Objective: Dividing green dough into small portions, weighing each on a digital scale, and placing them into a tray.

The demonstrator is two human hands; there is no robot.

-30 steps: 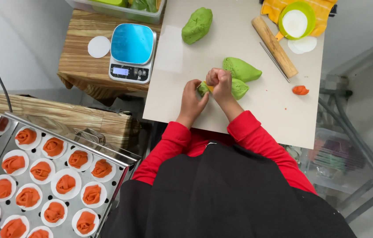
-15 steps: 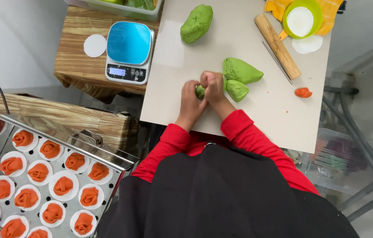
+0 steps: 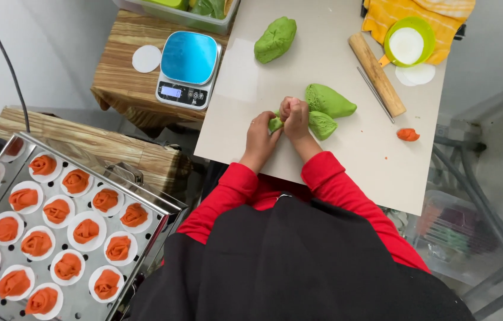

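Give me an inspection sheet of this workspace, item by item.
Surface: pale board, lightly dusted.
Job's things: small green dough piece pinched between both hands; two green lumps beside them, a bigger one farther off.
Clutter: rolling pin, orange scrap, green-rimmed dish on a yellow cloth.
Grippers: left hand and right hand closed on the piece.
Cables: dark cord at left.
Surroundings: blue-topped scale on wooden stand; steel tray of orange rolls.
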